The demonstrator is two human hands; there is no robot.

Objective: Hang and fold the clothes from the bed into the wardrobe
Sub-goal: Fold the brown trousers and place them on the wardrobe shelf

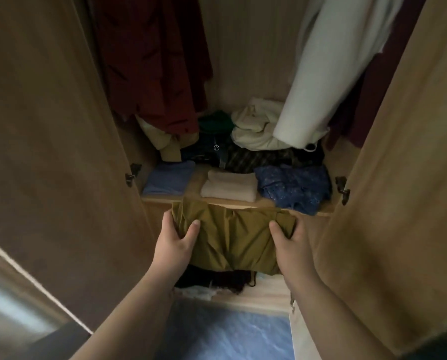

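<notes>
Evidently, the folded olive garment (232, 237) was held flat between both hands, directly in front of the open wardrobe (399, 178). Its far edge overlapped the front lip of the shelf (243, 203); whether it rested on that lip could not be determined.

The left hand (175, 242) gripped the garment's left end. Its thumb (195, 227) lay on top of the cloth and one finger (168, 216) ran along the left edge, the remaining fingers being hidden underneath. The right hand (292, 245) gripped the right end in like fashion, thumb (275, 228) pressed on top, with its fingers concealed below or behind the fabric. The cloth spanned the gap between the two thumbs and showed creases.

On the shelf, just beyond the garment, lay a light blue folded item (169, 178) at left, a beige folded item (230, 187) in the middle and a blue patterned item (295, 189) at right. Behind these sat a cream heap (253, 126) and assorted dark clothing. A red garment (152, 61) hung at upper left and a white garment (321, 74) at upper right. Dark clothes (217, 278) lay on a lower level beneath the held garment.
</notes>
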